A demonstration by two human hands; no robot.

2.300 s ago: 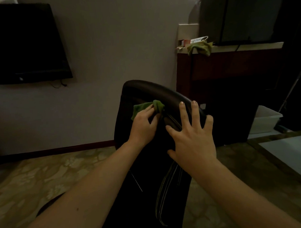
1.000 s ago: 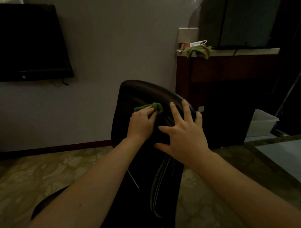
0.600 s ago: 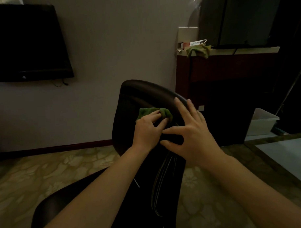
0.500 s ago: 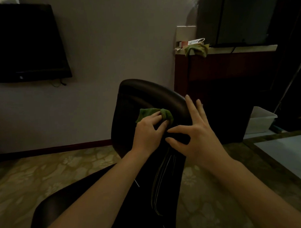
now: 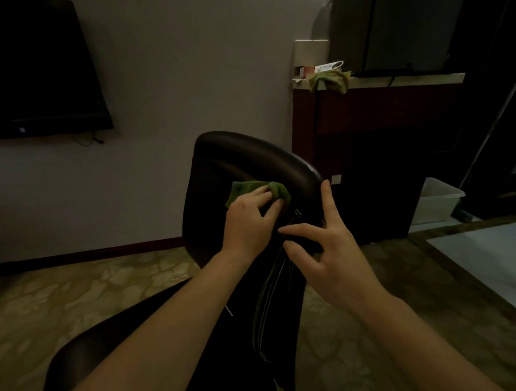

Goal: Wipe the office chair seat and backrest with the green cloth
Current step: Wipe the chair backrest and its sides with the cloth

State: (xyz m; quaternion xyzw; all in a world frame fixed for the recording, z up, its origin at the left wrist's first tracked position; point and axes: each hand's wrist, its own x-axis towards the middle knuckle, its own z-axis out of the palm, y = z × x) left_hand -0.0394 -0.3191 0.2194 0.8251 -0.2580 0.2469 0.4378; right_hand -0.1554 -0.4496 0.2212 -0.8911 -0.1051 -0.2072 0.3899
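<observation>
A dark leather office chair stands in front of me, its backrest [image 5: 238, 161] seen edge-on and its seat [image 5: 89, 347] at the lower left. My left hand [image 5: 249, 222] presses a bunched green cloth [image 5: 250, 188] against the front face of the backrest, just below its top. My right hand [image 5: 320, 248] rests on the backrest's right edge with fingers spread, thumb pointing left toward the left hand. The room is dim.
A dark TV [image 5: 36, 71] hangs on the wall at left. A dark wooden counter [image 5: 379, 109] at right carries a second greenish cloth [image 5: 330, 78] and small boxes. A white plastic bin [image 5: 435, 201] sits on the floor beyond. Patterned carpet [image 5: 79, 292] surrounds the chair.
The left hand has slid the green cloth a little down and right on the backrest. The right hand shifted along the right edge, its fingers now more raised and spread.
</observation>
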